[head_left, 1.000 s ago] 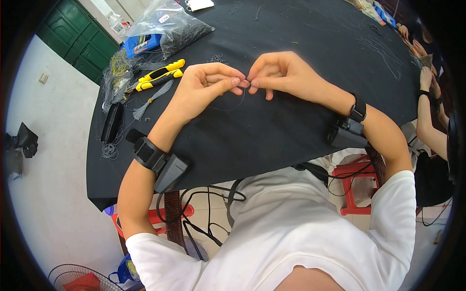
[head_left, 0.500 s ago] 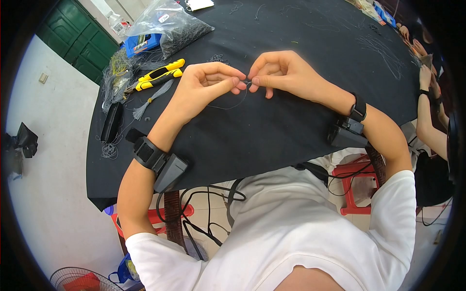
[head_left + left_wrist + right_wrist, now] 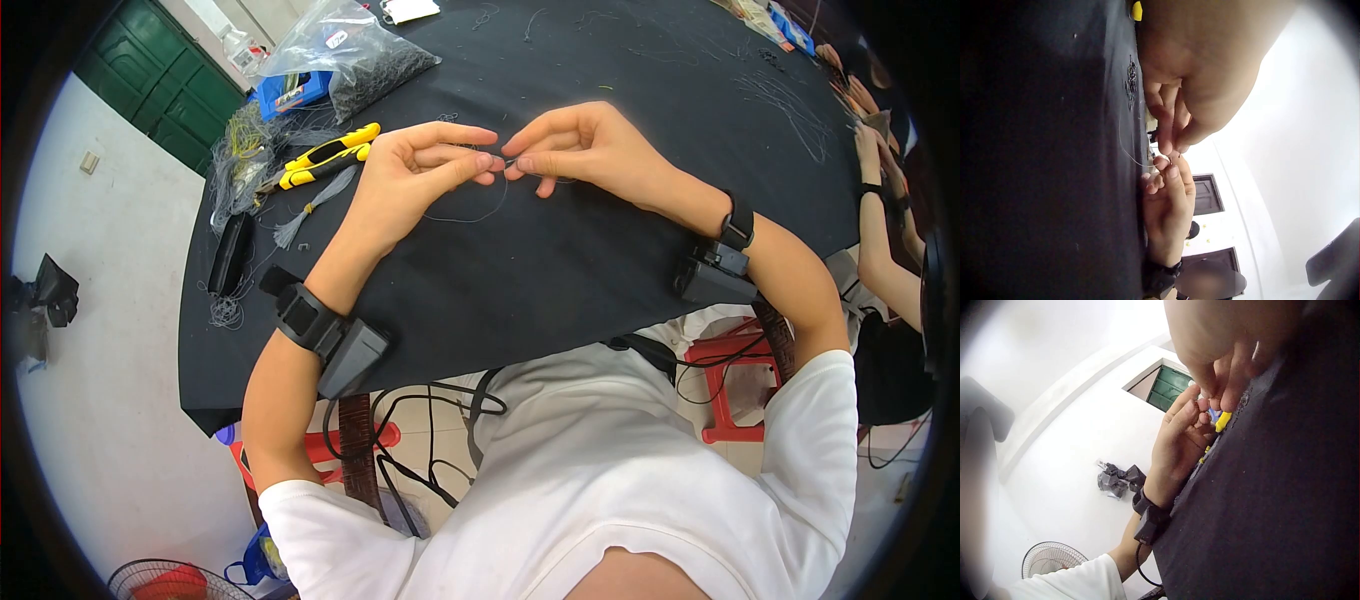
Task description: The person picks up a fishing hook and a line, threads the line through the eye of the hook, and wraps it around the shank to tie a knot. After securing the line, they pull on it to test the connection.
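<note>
Above the dark cloth, my left hand (image 3: 415,175) and right hand (image 3: 600,150) meet fingertip to fingertip. A thin, pale line (image 3: 470,221) hangs in a loop below them. My right thumb and fingers pinch the line beside a tiny dark piece, whose kind I cannot tell. The left thumb also pinches against its fingers at the other side, with the index finger stretched out above. In the left wrist view the line (image 3: 1124,147) curves away from the right fingertips. A small heap of dark metal bits (image 3: 1131,81) lies on the cloth beyond the left hand.
Left on the black-covered table (image 3: 520,290) are yellow-black pliers (image 3: 325,160), a tied bundle of grey strands (image 3: 310,210), a black case (image 3: 232,252) and tangled line. Behind stands a clear bag of dark bits (image 3: 370,75). Another person's hands (image 3: 870,150) show at the right.
The left index finger has straightened and lifted off the thumb. Both hands have shifted up slightly, and the right index finger has spread from its thumb. The line loop has moved a little.
</note>
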{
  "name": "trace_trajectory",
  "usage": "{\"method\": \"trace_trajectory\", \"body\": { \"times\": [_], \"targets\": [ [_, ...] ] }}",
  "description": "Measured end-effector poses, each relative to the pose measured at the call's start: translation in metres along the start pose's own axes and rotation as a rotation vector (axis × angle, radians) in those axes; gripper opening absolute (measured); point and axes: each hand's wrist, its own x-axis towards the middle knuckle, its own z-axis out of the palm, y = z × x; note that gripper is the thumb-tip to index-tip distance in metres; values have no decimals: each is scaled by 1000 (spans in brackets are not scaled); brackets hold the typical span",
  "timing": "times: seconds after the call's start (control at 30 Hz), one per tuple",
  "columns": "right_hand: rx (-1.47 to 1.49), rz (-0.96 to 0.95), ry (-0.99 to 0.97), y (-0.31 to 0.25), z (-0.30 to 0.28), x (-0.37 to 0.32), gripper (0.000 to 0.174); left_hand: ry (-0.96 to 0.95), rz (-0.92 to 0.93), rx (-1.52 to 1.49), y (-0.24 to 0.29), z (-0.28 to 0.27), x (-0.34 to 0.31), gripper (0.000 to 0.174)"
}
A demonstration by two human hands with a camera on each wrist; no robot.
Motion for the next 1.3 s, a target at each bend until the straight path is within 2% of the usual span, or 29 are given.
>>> {"method": "trace_trajectory", "body": {
  "times": [0.17, 0.3, 0.47, 0.7, 1.07, 1.3],
  "targets": [
    [26, -19, 18, 3, -1, 1, 22, 27, 35, -23, -7, 0, 2, 22],
    [62, -7, 26, -3, -1, 0, 18, 83, 77, 5, -14, 5, 2, 20],
    [111, -46, 47, 1, 1, 1, 16, 81, -27, -9, 1, 15, -3, 18],
    [-9, -37, 57, 1, 0, 1, 17, 60, -87, -10, -3, 14, -3, 21],
    [-9, 73, 35, -6, 3, -1, 23, 74, -48, -75, -6, 15, -3, 19],
    [15, 63, 38, -5, 2, -1, 21, 94, -17, -74, -6, 16, -3, 19]
  ]
}}
